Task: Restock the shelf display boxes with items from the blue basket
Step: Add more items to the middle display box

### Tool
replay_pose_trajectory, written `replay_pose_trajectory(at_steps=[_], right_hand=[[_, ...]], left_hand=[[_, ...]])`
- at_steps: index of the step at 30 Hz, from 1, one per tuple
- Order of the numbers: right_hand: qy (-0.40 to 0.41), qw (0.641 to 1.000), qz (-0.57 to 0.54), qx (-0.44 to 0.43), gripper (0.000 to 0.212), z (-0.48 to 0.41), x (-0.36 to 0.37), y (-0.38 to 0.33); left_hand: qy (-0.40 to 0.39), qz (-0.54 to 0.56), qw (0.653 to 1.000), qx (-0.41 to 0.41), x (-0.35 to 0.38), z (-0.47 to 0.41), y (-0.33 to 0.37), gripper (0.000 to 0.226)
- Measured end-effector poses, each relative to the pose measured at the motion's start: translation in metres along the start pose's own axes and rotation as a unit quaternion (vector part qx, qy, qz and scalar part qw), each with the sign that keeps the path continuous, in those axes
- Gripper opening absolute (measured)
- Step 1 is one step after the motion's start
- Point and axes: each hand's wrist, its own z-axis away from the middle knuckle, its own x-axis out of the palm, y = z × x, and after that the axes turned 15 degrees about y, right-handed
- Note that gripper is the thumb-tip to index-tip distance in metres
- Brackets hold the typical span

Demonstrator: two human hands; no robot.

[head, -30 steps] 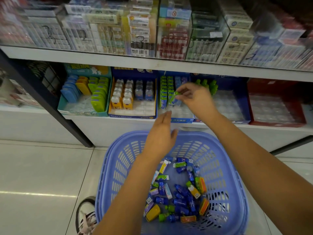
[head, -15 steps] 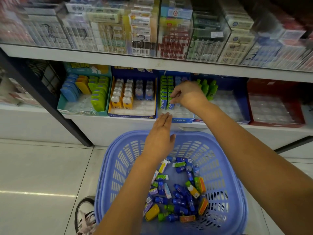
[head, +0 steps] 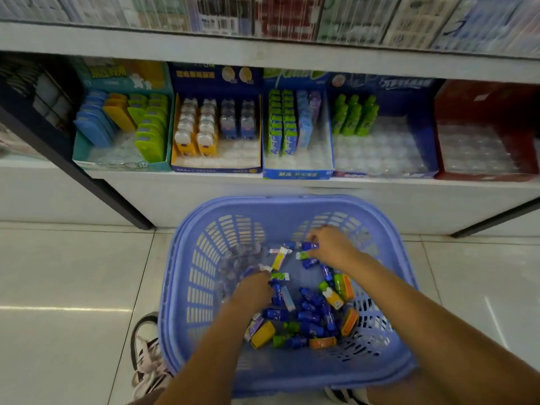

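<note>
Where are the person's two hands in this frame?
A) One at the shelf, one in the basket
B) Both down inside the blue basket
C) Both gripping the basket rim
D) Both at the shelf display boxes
B: the left hand and the right hand both reach down inside the blue basket, among the small packets on its floor.

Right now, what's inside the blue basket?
The blue basket holds loose small packs, mostly blue, some green, yellow, orange. Anything under the left hand and right hand is covered.

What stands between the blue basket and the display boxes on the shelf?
Nothing visible does. The boxes stand open-topped just beyond the basket; the upper shelf hangs over them but leaves their front free.
</note>
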Motion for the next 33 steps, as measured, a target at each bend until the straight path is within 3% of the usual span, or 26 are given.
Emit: replay_pose_trajectory(at_steps=[2,5,10,15,18,21,23,25,26,28,30,33], right_hand=[[-0.012,0.999,0.047,-0.002,0.038,-0.009,0.031,0.014],[-0.040,0.994,0.099,-0.015,0.047,-0.024,0.067,0.025],[-0.045,0.981,0.183,-0.043,0.040,-0.031,0.104,0.038],[-0.004,0.980,0.194,-0.050,0.032,-0.033,0.113,0.039],[-0.008,0.983,0.175,-0.062,0.026,-0.035,0.105,0.046],[-0.022,0.989,0.136,-0.056,0.028,-0.035,0.091,0.052],[-0.002,0.999,0.038,0.013,0.026,-0.034,0.081,0.052],[0.023,0.987,-0.117,0.108,0.021,-0.030,0.067,0.049],[0.016,0.966,-0.203,0.156,0.019,-0.026,0.059,0.047],[-0.015,0.888,-0.390,0.243,0.018,-0.014,0.042,0.044],[-0.021,0.818,-0.503,0.279,0.016,-0.002,0.028,0.043],[-0.005,0.785,-0.550,0.285,0.012,0.010,0.016,0.046]], left_hand=[[-0.035,-0.027,0.999,-0.014,0.014,-0.001,-0.007,0.042],[-0.023,-0.039,0.999,0.006,0.031,-0.006,-0.011,0.053],[0.010,-0.069,0.998,0.003,0.051,-0.017,-0.013,0.039],[0.015,-0.051,0.999,0.006,0.046,-0.048,-0.006,0.036],[-0.021,-0.101,0.995,0.012,0.052,-0.064,0.002,0.033],[0.004,-0.150,0.988,0.031,0.065,-0.069,0.005,0.038],[0.024,-0.180,0.983,0.026,0.072,-0.068,0.007,0.040],[0.031,-0.204,0.978,0.010,0.075,-0.069,0.012,0.041],[0.029,-0.214,0.976,0.005,0.074,-0.070,0.014,0.041],[0.024,-0.223,0.974,0.007,0.071,-0.074,0.017,0.038],[0.024,-0.229,0.973,0.018,0.067,-0.078,0.015,0.034],[0.022,-0.236,0.971,0.023,0.064,-0.080,0.010,0.032]])
